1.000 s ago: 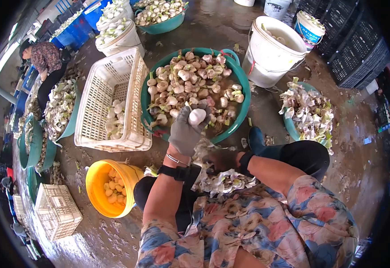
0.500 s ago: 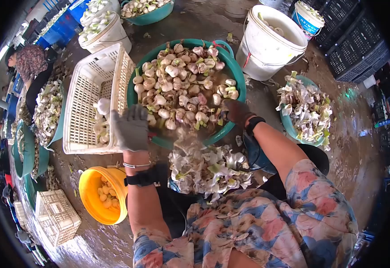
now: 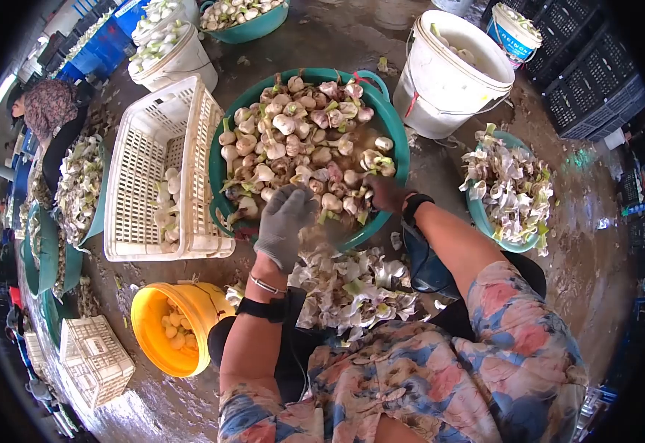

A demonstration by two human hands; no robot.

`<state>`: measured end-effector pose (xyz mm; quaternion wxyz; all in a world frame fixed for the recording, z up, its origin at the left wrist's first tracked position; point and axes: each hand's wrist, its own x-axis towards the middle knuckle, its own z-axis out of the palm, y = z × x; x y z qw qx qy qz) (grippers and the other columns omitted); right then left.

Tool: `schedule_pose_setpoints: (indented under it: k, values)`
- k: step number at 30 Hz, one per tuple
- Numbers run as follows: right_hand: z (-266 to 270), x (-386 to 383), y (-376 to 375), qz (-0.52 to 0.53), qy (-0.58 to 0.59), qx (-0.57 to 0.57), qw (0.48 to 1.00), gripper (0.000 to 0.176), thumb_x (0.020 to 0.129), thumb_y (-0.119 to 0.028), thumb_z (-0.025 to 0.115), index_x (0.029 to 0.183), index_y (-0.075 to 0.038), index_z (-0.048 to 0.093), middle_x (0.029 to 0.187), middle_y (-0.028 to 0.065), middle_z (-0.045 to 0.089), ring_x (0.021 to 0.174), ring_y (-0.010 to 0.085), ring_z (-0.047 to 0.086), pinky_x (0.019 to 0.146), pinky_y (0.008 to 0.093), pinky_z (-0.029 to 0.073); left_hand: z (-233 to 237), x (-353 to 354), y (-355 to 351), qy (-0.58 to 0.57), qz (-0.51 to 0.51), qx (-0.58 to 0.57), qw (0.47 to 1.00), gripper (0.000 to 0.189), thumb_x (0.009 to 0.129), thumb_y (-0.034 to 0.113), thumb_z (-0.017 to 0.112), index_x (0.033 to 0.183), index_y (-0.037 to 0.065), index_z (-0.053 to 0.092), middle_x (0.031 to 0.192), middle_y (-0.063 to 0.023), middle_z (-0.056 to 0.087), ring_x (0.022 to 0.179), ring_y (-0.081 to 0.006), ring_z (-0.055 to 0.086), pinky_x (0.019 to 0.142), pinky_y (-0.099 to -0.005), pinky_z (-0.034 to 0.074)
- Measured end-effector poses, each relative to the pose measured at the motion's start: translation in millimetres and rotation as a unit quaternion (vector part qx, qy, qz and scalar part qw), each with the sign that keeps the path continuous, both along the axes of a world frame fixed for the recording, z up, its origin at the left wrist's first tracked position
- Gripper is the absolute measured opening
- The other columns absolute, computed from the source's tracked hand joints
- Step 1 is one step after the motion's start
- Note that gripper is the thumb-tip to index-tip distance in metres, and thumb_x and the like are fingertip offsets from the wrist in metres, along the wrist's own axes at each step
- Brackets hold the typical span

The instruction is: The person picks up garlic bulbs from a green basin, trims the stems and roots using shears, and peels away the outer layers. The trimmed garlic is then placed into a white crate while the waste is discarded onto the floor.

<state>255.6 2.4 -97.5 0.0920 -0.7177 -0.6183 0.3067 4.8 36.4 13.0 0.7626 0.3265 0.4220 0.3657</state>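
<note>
Past the leaf scraps (image 3: pixel 356 288) by my lap, my gloved left hand (image 3: pixel 285 225) is back from the white crate (image 3: pixel 145 245), freed of one bulb; its fingers curl, on what I can't tell. My right hand (image 3: pixel 389 194), grip hidden, is among garlic bulbs (image 3: pixel 284 124) lying every way in the green tub (image 3: pixel 403 148); a leftmost bulb (image 3: pixel 226 138) points its stem far, long axis near to far.

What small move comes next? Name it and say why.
Probably close the right hand on a nearby garlic bulb and lift it: that hand is beside the bulbs in the green tub, and the gloved left hand shows none.
</note>
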Motion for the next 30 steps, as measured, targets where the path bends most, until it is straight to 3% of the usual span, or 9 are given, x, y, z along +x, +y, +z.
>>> schedule_pose_setpoints:
  k: [4, 5, 6, 9, 13, 16, 24, 26, 30]
  values:
    - [11.0, 1.7, -8.5, -0.015, 0.265, 0.053, 0.963, 0.043, 0.074, -0.021, 0.064, 0.111, -0.004, 0.054, 0.096, 0.0149, 0.061, 0.091, 0.0315, 0.059, 0.081, 0.0344, 0.046, -28.6, 11.6, -11.5, 0.088, -0.109, 0.119, 0.983, 0.045, 0.081, 0.022, 0.064, 0.117, 0.001, 0.048, 0.107, -0.0118, 0.057, 0.094, -0.0213, 0.057, 0.076, -0.0312, 0.046]
    - [6.7, -4.5, -17.4, -0.132, 0.565, -0.021, 0.814, 0.040, 0.077, -0.027, 0.065, 0.110, -0.008, 0.055, 0.099, 0.0122, 0.061, 0.090, 0.0290, 0.059, 0.081, 0.0356, 0.046, -40.1, 16.3, -13.4, 0.244, -0.123, 0.322, 0.907, 0.053, 0.079, 0.024, 0.065, 0.121, -0.001, 0.045, 0.111, -0.0151, 0.056, 0.099, -0.0257, 0.054, 0.082, -0.0344, 0.044]
    - [2.7, -10.9, -18.9, -0.128, 0.564, -0.019, 0.816, 0.040, 0.077, -0.027, 0.065, 0.110, -0.008, 0.055, 0.099, 0.0122, 0.061, 0.090, 0.0290, 0.059, 0.081, 0.0356, 0.046, -51.1, 19.3, -15.4, 0.385, -0.126, 0.501, 0.765, 0.060, 0.078, 0.026, 0.067, 0.124, -0.002, 0.041, 0.114, -0.0183, 0.054, 0.105, -0.0300, 0.051, 0.087, -0.0376, 0.042]
    - [53.1, -51.9, -36.1, 0.174, -0.016, 0.338, 0.925, 0.020, 0.087, -0.018, 0.056, 0.105, -0.007, 0.055, 0.090, 0.0030, 0.059, 0.083, 0.0135, 0.058, 0.073, 0.0292, 0.048, -21.8, 24.1, -24.8, 0.394, -0.163, 0.442, 0.789, 0.072, 0.072, 0.027, 0.069, 0.128, -0.004, 0.036, 0.116, -0.0252, 0.050, 0.112, -0.0379, 0.046, 0.094, -0.0399, 0.037]
    - [68.8, -62.8, -31.2, -0.129, 0.562, 0.041, 0.816, 0.023, 0.087, -0.016, 0.056, 0.107, -0.005, 0.056, 0.086, -0.0006, 0.059, 0.073, 0.0098, 0.056, 0.064, 0.0227, 0.047, -8.1, 14.8, -27.0, 0.384, -0.170, 0.436, 0.796, 0.075, 0.069, 0.027, 0.071, 0.127, -0.005, 0.035, 0.115, -0.0263, 0.050, 0.111, -0.0385, 0.046, 0.093, -0.0394, 0.038]
    - [98.0, -73.7, -32.2, -0.049, 0.411, 0.141, 0.899, 0.021, 0.088, -0.015, 0.056, 0.104, -0.004, 0.059, 0.083, -0.0015, 0.060, 0.068, 0.0069, 0.054, 0.059, 0.0216, 0.044, 13.2, 9.3, -35.8, 0.362, -0.190, 0.405, 0.818, 0.076, 0.068, 0.027, 0.072, 0.127, -0.004, 0.035, 0.115, -0.0252, 0.050, 0.110, -0.0379, 0.047, 0.092, -0.0393, 0.039]
    - [104.8, -87.5, -39.9, -0.137, 0.462, 0.120, 0.868, 0.017, 0.087, -0.016, 0.055, 0.096, -0.003, 0.062, 0.076, -0.0016, 0.059, 0.062, 0.0056, 0.052, 0.052, 0.0199, 0.042, 6.9, 5.8, -47.9, 0.390, -0.080, 0.481, 0.782, 0.072, 0.062, 0.026, 0.077, 0.117, -0.003, 0.041, 0.112, -0.0200, 0.047, 0.104, -0.0361, 0.048, 0.089, -0.0399, 0.041]
    - [101.3, -82.5, -40.1, -0.130, 0.628, 0.065, 0.764, 0.015, 0.088, -0.016, 0.053, 0.093, -0.004, 0.060, 0.073, -0.0006, 0.058, 0.061, 0.0085, 0.055, 0.052, 0.0207, 0.043, 9.4, 4.8, -48.3, 0.391, -0.088, 0.476, 0.782, 0.072, 0.060, 0.024, 0.078, 0.116, -0.003, 0.042, 0.109, -0.0196, 0.048, 0.102, -0.0358, 0.048, 0.089, -0.0393, 0.040]
    - [114.1, -83.8, -47.2, -0.127, 0.540, 0.081, 0.828, 0.015, 0.089, -0.012, 0.048, 0.098, -0.005, 0.058, 0.070, -0.0018, 0.054, 0.057, 0.0079, 0.051, 0.050, 0.0202, 0.044, 13.6, 2.6, -47.5, 0.390, -0.101, 0.466, 0.788, 0.072, 0.059, 0.022, 0.079, 0.116, -0.003, 0.043, 0.109, -0.0194, 0.048, 0.104, -0.0348, 0.048, 0.089, -0.0381, 0.040]
